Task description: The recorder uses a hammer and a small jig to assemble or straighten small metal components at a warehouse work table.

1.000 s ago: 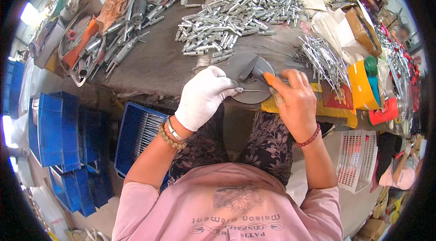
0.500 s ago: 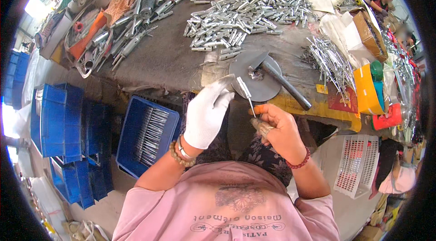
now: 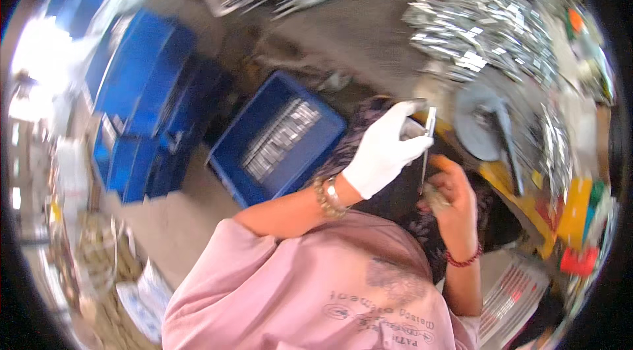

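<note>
Head view: left hand (image 3: 382, 151), white-gloved, fingers pinched a thin metal blade (image 3: 427, 142) held upright above the lap. Right hand (image 3: 452, 188), at 4 o'clock of it, fingers clenched around the blade's lower end. Blue crate (image 3: 273, 139) at 9 o'clock held metal parts.

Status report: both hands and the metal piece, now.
Left hand, white glove, pinching thin metal blade upright. Right hand bare, closed on its lower end. Blue crate beside knees; nothing between hands.
</note>
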Demonstrator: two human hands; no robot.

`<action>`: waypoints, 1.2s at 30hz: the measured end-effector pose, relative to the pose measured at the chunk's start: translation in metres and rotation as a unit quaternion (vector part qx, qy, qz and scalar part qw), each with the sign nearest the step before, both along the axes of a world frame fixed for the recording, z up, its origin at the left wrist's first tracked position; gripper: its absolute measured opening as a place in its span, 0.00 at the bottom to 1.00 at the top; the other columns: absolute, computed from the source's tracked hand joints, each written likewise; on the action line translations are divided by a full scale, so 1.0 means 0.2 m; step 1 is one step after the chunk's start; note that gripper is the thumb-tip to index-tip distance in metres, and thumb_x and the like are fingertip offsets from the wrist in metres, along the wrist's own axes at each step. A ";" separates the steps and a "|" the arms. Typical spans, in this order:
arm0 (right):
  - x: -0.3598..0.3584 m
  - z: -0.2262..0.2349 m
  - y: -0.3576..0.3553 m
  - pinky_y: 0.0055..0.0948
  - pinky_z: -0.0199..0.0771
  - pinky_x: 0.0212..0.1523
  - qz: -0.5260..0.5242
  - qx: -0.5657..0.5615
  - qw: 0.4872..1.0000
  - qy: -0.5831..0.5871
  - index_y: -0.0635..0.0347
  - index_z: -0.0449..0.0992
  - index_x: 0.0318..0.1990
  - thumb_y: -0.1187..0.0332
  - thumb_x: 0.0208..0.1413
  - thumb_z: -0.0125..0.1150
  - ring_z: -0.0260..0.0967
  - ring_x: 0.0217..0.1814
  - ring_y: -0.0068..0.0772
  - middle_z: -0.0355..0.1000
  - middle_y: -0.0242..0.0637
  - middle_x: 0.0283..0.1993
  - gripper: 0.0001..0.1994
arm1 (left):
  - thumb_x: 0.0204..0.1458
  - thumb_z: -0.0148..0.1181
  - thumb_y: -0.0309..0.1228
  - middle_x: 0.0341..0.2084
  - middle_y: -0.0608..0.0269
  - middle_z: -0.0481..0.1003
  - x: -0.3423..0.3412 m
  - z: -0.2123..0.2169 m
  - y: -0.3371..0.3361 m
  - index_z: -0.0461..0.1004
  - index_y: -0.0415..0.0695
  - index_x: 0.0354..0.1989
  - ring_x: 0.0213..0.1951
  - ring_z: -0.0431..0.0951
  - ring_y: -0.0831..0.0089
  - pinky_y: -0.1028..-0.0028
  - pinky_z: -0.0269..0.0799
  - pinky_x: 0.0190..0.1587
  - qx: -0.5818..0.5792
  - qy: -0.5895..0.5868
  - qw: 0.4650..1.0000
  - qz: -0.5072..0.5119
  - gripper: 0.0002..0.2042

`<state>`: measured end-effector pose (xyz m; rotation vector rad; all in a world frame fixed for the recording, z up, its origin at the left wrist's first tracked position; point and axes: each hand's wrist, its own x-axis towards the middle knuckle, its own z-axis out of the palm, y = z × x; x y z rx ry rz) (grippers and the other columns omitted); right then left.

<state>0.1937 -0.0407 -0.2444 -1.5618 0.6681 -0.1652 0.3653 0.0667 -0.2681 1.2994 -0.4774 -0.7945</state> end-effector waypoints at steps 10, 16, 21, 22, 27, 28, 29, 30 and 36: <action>-0.08 -0.16 -0.13 0.21 0.79 0.40 0.005 0.109 0.994 0.029 0.60 0.72 0.70 0.76 0.73 0.55 0.76 0.38 0.20 0.79 0.35 0.48 0.20 | 0.55 0.67 0.32 0.47 0.44 0.86 0.56 -0.70 1.14 0.79 0.39 0.60 0.50 0.87 0.53 0.63 0.80 0.56 0.435 -0.192 0.826 0.302 0.23; -0.07 -0.19 -0.11 0.22 0.78 0.40 0.015 0.115 0.993 0.030 0.61 0.73 0.69 0.73 0.73 0.56 0.76 0.38 0.20 0.79 0.34 0.46 0.19 | 0.56 0.66 0.31 0.54 0.43 0.84 0.75 -1.04 1.61 0.82 0.41 0.58 0.60 0.82 0.47 0.58 0.78 0.62 0.614 -0.077 0.732 0.284 0.21; -0.10 -0.21 -0.11 0.23 0.78 0.41 -0.003 0.117 0.993 0.031 0.61 0.74 0.68 0.71 0.74 0.56 0.76 0.38 0.20 0.80 0.34 0.45 0.18 | 0.53 0.71 0.34 0.49 0.41 0.85 0.79 -1.19 1.60 0.83 0.37 0.55 0.54 0.86 0.48 0.57 0.81 0.57 0.671 -0.131 0.678 0.269 0.21; -0.12 -0.22 -0.12 0.23 0.78 0.41 -0.010 0.116 0.993 0.030 0.61 0.74 0.68 0.71 0.74 0.56 0.76 0.38 0.20 0.80 0.34 0.45 0.18 | 0.55 0.68 0.32 0.51 0.42 0.85 0.78 -1.19 1.59 0.84 0.39 0.55 0.57 0.84 0.48 0.57 0.80 0.60 0.670 -0.107 0.687 0.260 0.19; -0.14 -0.22 -0.13 0.22 0.79 0.40 -0.018 0.122 0.992 0.034 0.60 0.75 0.68 0.69 0.74 0.56 0.76 0.38 0.19 0.79 0.33 0.45 0.18 | 0.58 0.65 0.30 0.53 0.44 0.85 0.74 -1.18 1.54 0.86 0.43 0.54 0.58 0.84 0.48 0.57 0.79 0.61 0.672 -0.112 0.688 0.248 0.16; -0.14 -0.22 -0.13 0.21 0.78 0.40 -0.013 0.122 0.992 0.035 0.60 0.74 0.69 0.68 0.75 0.57 0.76 0.38 0.18 0.78 0.32 0.45 0.19 | 0.59 0.64 0.31 0.53 0.44 0.85 0.73 -1.19 1.55 0.86 0.43 0.53 0.58 0.84 0.48 0.57 0.79 0.61 0.669 -0.130 0.689 0.245 0.15; -0.13 -0.23 -0.13 0.21 0.78 0.40 -0.011 0.123 0.992 0.035 0.60 0.74 0.69 0.68 0.75 0.57 0.76 0.38 0.18 0.78 0.32 0.45 0.19 | 0.61 0.63 0.32 0.53 0.45 0.84 0.73 -1.20 1.56 0.86 0.44 0.52 0.58 0.84 0.47 0.56 0.79 0.61 0.666 -0.148 0.690 0.242 0.14; -0.12 -0.24 -0.13 0.22 0.80 0.40 -0.016 0.126 0.991 0.039 0.60 0.76 0.67 0.69 0.74 0.57 0.76 0.38 0.19 0.79 0.32 0.45 0.18 | 0.61 0.63 0.32 0.53 0.45 0.84 0.74 -1.20 1.59 0.86 0.44 0.52 0.58 0.84 0.47 0.56 0.79 0.61 0.667 -0.147 0.688 0.245 0.14; -0.12 -0.22 -0.13 0.22 0.80 0.40 -0.032 0.133 0.990 0.036 0.59 0.78 0.65 0.72 0.73 0.58 0.77 0.37 0.21 0.81 0.33 0.45 0.16 | 0.64 0.59 0.41 0.50 0.43 0.83 0.92 -0.91 1.51 0.88 0.46 0.47 0.54 0.83 0.42 0.51 0.79 0.58 0.645 -0.275 0.677 0.225 0.15</action>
